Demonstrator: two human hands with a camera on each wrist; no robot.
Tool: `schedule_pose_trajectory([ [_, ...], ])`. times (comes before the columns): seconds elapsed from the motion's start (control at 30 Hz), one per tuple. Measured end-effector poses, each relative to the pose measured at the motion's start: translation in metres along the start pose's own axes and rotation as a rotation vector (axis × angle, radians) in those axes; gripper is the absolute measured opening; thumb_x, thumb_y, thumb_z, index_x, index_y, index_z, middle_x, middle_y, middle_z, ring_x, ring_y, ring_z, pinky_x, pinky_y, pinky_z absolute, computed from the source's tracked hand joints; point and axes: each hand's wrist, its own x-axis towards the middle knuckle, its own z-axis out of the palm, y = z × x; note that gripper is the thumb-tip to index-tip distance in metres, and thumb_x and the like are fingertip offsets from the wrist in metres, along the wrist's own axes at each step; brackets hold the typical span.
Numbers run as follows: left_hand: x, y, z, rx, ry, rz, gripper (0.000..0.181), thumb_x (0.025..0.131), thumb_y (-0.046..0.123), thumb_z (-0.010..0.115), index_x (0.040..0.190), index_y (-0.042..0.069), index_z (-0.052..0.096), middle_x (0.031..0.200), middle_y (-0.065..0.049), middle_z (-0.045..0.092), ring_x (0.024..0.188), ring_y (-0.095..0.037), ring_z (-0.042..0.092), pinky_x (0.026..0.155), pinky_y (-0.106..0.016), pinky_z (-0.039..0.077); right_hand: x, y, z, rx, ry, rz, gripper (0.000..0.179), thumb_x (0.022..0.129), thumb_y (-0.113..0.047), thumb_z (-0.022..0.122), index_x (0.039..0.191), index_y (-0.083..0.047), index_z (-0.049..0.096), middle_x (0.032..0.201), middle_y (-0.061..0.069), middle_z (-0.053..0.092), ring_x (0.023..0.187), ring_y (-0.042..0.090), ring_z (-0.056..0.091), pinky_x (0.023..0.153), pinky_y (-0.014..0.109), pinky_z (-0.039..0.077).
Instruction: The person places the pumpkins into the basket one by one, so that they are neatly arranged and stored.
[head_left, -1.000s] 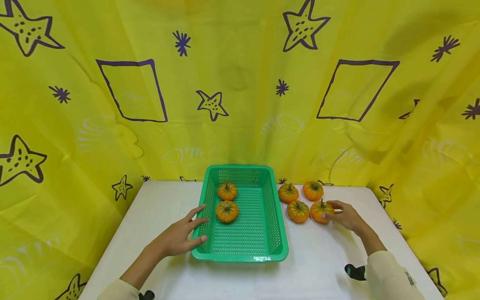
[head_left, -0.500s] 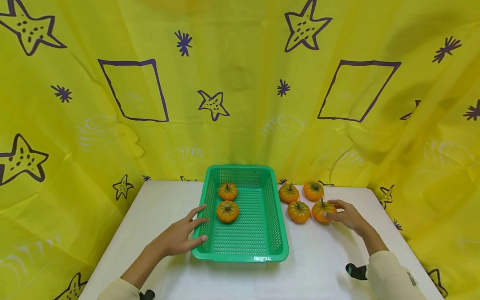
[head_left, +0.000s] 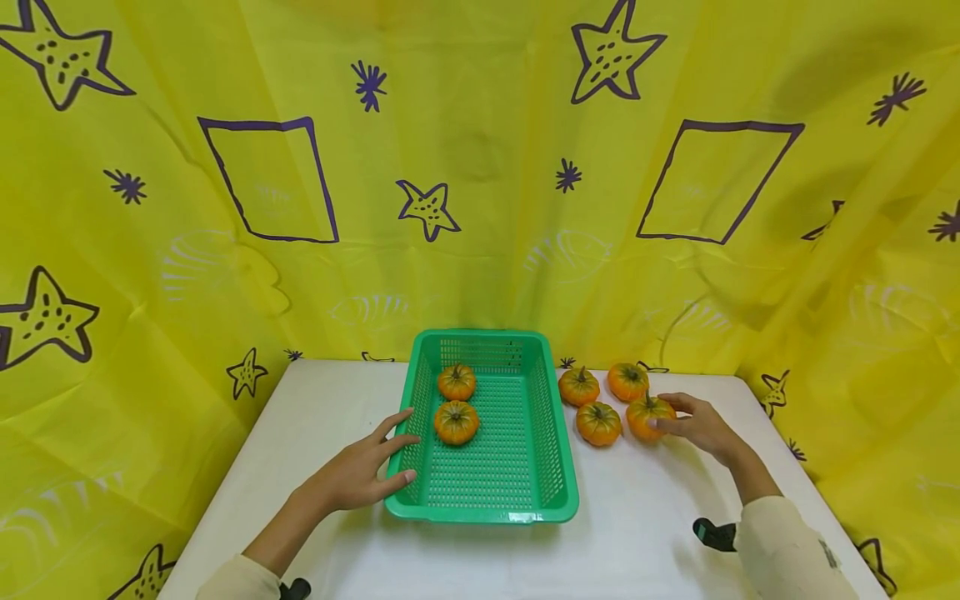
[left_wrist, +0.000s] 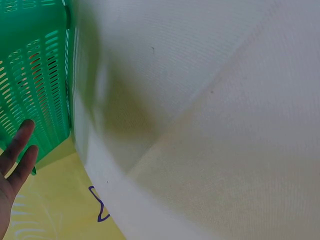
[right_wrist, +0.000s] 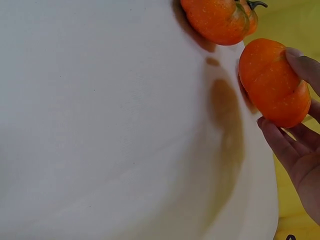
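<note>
My right hand (head_left: 703, 427) grips a small orange pumpkin (head_left: 645, 419) with a green-brown stem, thumb on the near side and fingers around the far side. The right wrist view shows this pumpkin (right_wrist: 272, 82) raised off the white tabletop, its shadow apart from it. My left hand (head_left: 358, 473), fingers spread, rests at the left rim of a green perforated plastic basket (head_left: 504, 467). In the left wrist view two fingertips (left_wrist: 26, 131) lie against the basket's outer wall (left_wrist: 35, 80). Two pumpkins, one behind the other (head_left: 456, 423), sit in the basket's left half.
Right of the basket stand three more pumpkins: one front (head_left: 598, 424), one back left (head_left: 578, 387) and one back right (head_left: 627, 382). A yellow curtain (head_left: 480, 275) with purple starfish drawings hangs behind and at both sides of the white table (head_left: 622, 525).
My right hand has closed on the front right pumpkin and lifted it slightly, shifting it a little up and right. The left hand and basket stay in place.
</note>
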Motion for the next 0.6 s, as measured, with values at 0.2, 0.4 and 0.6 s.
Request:
schedule_pose_trajectory([
  [0.2,0.0,0.0,-0.001,-0.006,0.005,0.009,0.056,0.099,0.054,0.055,0.143,0.02,0.054,0.166,-0.002,0.023,0.118,-0.028,0.065,0.089,-0.051,0.055,0.001,-0.003,-0.004,0.017,-0.004,-0.02,0.073,0.095,-0.034,0.069,0.148,0.007,0.039,0.151,0.035,0.037,0.131,0.054,0.042,0.1,0.06,0.047],
  [0.4,-0.001,-0.001,0.0,-0.004,0.005,0.012,0.056,0.099,0.054,0.055,0.143,0.019,0.055,0.166,-0.002,0.024,0.12,-0.029,0.065,0.09,-0.051,0.054,0.002,-0.01,-0.005,0.016,-0.006,-0.033,0.073,0.095,-0.036,0.068,0.149,0.006,0.039,0.151,0.035,0.036,0.132,0.054,0.04,0.099,0.06,0.047],
  [0.6,-0.001,-0.001,0.001,-0.004,0.008,0.015,0.056,0.099,0.054,0.055,0.143,0.019,0.055,0.166,-0.002,0.023,0.121,-0.029,0.064,0.091,-0.052,0.054,0.003,-0.015,-0.008,0.034,0.0,-0.052,0.072,0.096,-0.033,0.067,0.149,0.006,0.039,0.151,0.035,0.036,0.132,0.054,0.041,0.1,0.059,0.047],
])
